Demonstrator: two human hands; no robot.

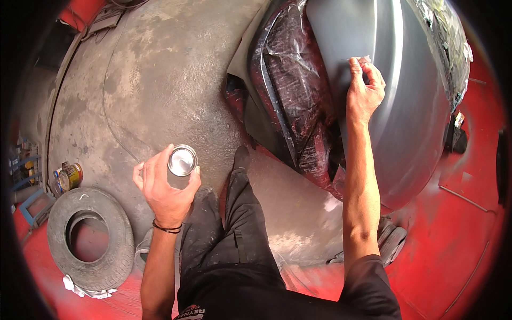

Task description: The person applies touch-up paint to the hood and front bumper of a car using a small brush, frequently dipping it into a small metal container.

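My left hand (166,186) is closed round a small round metal can (182,160), held over the floor in front of my legs. Its shiny silver inside or top faces up; I cannot tell which. Farther up on the right, my right hand (365,90) is pinched shut over a smooth grey car body panel (346,32). Something small and pale shows at its fingertips, too small to name. Whether the fingertips touch the panel I cannot tell. Left of the panel, crinkled clear plastic film (298,58) covers a dark red part of the car.
A worn tyre (120,240) lies at the lower left, with an open paint tin (70,176) behind it. Masking sheet (453,42) hangs along the panel's far right edge. A thin rod (464,197) lies on the red floor (426,245) at right.
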